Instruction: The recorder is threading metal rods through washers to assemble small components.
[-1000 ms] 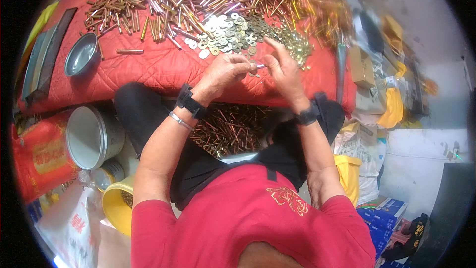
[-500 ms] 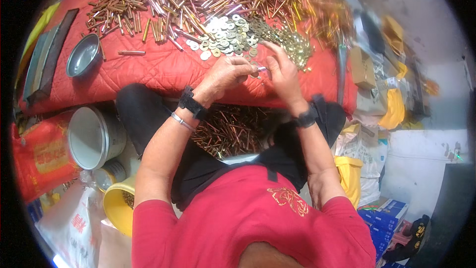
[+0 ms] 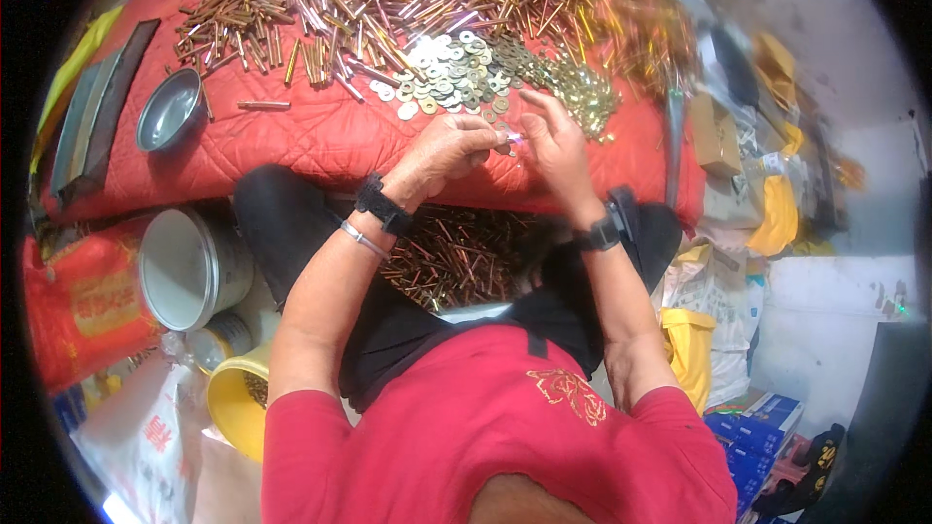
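My left hand (image 3: 447,155) is closed in a pinch, with thumb and forefinger on a small round washer (image 3: 503,147). A short shiny metal rod (image 3: 515,139) bridges the small gap between the two hands. Its right end runs into my right hand (image 3: 559,146), which is curled round it with the forefinger raised and apart. Just beyond my fingertips lies a heap of flat silvery washers (image 3: 451,73), each with a centre hole. Small brass-coloured pieces (image 3: 582,102) are heaped beside them, past my right hand.
A large pile of copper-coloured rods (image 3: 388,0) covers the far side of the red quilted cover (image 3: 320,146). To the left are a metal bowl (image 3: 170,112), a lone rod (image 3: 264,105) and a white bucket (image 3: 194,272). More rods (image 3: 461,257) lie below, between my legs.
Both hands keep nearly the same pose, close together over the red cover. The rod between them has shifted slightly, and the whole view has moved a little.
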Demonstrator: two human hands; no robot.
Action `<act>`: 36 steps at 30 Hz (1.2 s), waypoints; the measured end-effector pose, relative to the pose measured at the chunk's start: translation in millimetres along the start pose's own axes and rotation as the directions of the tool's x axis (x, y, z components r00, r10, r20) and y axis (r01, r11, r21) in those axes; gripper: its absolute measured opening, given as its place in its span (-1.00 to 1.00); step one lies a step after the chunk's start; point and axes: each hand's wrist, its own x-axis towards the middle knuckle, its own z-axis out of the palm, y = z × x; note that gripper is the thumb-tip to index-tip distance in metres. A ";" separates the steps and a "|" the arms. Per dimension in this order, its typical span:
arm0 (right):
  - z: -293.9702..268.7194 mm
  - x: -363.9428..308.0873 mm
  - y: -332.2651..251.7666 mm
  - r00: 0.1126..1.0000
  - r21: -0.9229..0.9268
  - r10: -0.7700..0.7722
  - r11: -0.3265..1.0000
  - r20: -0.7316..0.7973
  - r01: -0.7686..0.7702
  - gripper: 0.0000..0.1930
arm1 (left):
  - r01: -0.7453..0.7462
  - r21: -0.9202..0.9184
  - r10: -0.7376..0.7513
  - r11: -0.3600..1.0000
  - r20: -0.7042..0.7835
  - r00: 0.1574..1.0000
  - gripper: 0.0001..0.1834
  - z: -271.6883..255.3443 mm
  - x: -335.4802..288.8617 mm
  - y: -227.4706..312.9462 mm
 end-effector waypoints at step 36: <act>-50.9 12.7 45.5 0.931 0.166 0.282 0.932 0.230 -0.323 -0.75 | 0.050 0.954 0.674 -0.295 0.171 0.719 -0.56 -97.9 24.8 44.1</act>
